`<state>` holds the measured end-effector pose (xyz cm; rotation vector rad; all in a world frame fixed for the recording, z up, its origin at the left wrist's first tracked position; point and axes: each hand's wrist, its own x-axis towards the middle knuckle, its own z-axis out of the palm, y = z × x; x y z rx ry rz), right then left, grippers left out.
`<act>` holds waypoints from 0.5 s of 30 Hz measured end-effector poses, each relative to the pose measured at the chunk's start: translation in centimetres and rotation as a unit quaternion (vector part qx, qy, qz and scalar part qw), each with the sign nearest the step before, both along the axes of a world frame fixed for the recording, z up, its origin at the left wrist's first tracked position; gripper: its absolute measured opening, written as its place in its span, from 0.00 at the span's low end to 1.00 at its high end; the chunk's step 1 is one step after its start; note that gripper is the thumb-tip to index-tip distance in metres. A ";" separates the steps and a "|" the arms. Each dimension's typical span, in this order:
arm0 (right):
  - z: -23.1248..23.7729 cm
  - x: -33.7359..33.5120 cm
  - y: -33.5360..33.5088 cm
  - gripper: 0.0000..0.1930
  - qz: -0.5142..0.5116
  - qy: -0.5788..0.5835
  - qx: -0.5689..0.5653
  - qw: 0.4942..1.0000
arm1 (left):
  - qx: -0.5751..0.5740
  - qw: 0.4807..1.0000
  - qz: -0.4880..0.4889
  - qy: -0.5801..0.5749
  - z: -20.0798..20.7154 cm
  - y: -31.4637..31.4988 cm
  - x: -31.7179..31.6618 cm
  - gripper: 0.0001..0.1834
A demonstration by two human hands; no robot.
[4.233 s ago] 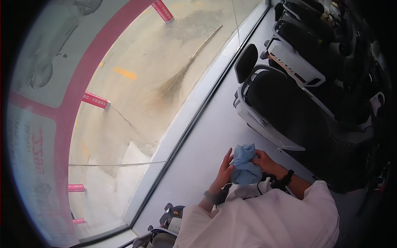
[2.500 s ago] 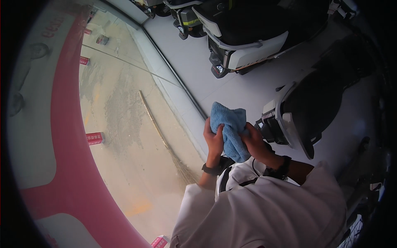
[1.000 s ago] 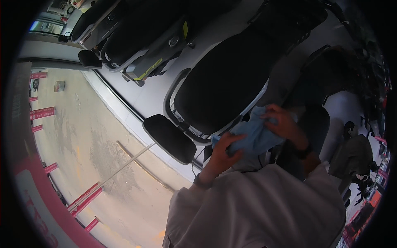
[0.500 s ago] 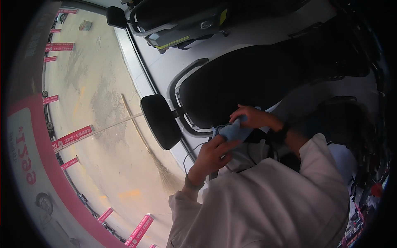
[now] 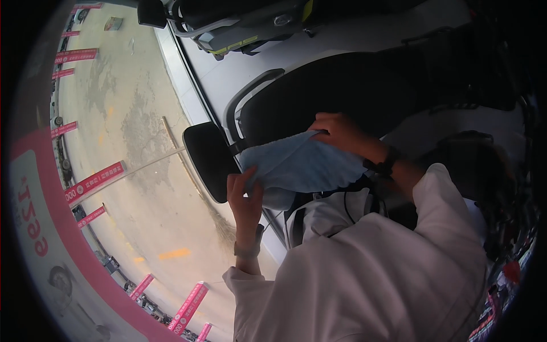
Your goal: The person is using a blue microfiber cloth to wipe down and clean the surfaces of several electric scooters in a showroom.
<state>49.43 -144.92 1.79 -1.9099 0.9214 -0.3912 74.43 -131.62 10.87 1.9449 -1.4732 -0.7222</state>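
A light blue cloth point(image 5: 305, 162) is stretched between my hands, spread above the near edge of a black scooter seat point(image 5: 325, 97). My left hand point(image 5: 244, 194) grips the cloth's left end, with fingers and thumb closed on its edge. At the upper right edge, my right hand point(image 5: 342, 134) pinches the cloth, its knuckles turned up. Just left of the cloth is the black padded backrest point(image 5: 212, 162) of the scooter. The cloth hides part of the seat and its rear grab rail point(image 5: 250, 94).
Another scooter point(image 5: 245, 28) stands beyond this one. To the left, past the threshold point(image 5: 182, 74), a broom point(image 5: 191, 171) lies on the concrete floor point(image 5: 131, 188). A pink and white sign panel point(image 5: 51, 239) fills the lower left.
The cloth was bunched between my hands and is now spread out wide. My left hand has moved left, and my right hand slightly up.
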 end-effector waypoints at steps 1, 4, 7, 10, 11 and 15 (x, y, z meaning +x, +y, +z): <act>-0.8 0.6 -0.8 0.14 -0.067 0.019 -0.081 0.994 | -0.017 0.999 0.025 -0.039 -2.5 -1.4 0.2 0.23; -3.2 2.6 -0.8 0.23 -0.215 0.007 -0.161 0.963 | -0.072 0.984 -0.018 -0.159 -8.5 -4.2 -1.8 0.34; -6.7 2.9 3.1 0.31 -0.182 0.066 -0.234 0.953 | -0.012 0.959 -0.179 -0.219 -12.5 -3.9 -3.1 0.38; -8.6 3.9 8.1 0.37 -0.151 0.143 -0.151 0.966 | 0.063 0.951 -0.164 -0.256 -16.6 -2.2 -3.3 0.40; -9.4 4.1 8.5 0.37 -0.155 0.144 -0.150 0.966 | 0.047 0.950 -0.154 -0.269 -17.6 -1.8 -3.1 0.40; -11.5 4.0 9.3 0.41 -0.170 0.137 -0.182 0.959 | 0.037 0.947 -0.159 -0.276 -19.3 -1.5 -3.6 0.40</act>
